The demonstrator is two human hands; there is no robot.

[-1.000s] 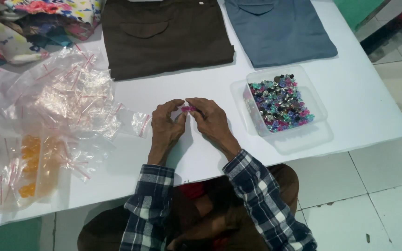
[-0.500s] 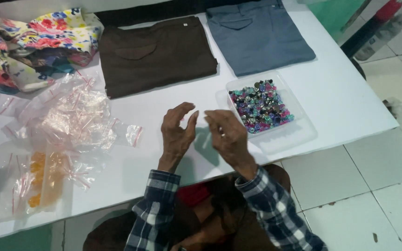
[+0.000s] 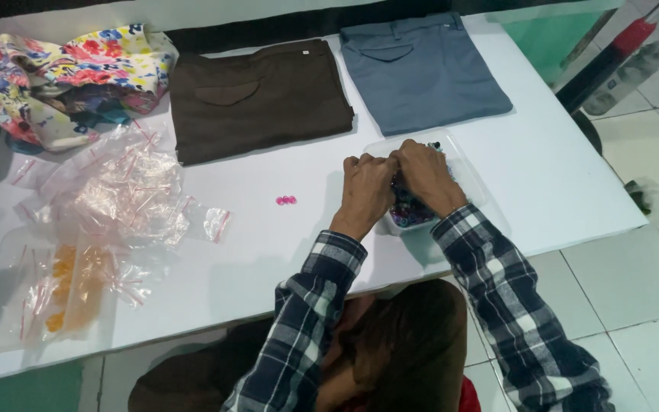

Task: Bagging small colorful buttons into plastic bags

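Head camera looks steeply down over the table [image 3: 268,252].

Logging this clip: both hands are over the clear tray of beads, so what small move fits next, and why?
Probably lift a few beads out: left hand and right hand meet over the bead tray, while pink beads lie alone on the white table.

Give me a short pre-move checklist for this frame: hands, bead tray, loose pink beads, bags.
1. Both hands over the tray: ok; left hand and right hand meet above the clear bead tray.
2. Something gripped: cannot tell; fingers curl inward and hide it.
3. Tray fully on the white table: ok.
4. Loose pink beads away from the edge: ok, lying left of the hands.
5. Small plastic bags within view: ok, heaped at left.
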